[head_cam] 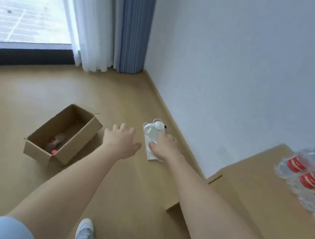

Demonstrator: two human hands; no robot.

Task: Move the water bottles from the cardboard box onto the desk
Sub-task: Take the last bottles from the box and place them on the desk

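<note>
Above the floor [20, 96], the left hand [120, 141] spreads its fingers [123, 127] wide; the right hand [163, 147] grips a blurred white object [152, 137].

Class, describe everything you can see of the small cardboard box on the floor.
The cardboard box is plain brown, rectangular and open-topped, set at an angle on the wood-toned floor. Inside lies a blurred item with a red end. The left hand hovers to its right, apart from it.

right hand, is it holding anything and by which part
The right hand grips a white object round its lower half, thumb across the front; what the object is cannot be told. The left hand holds nothing.
</note>
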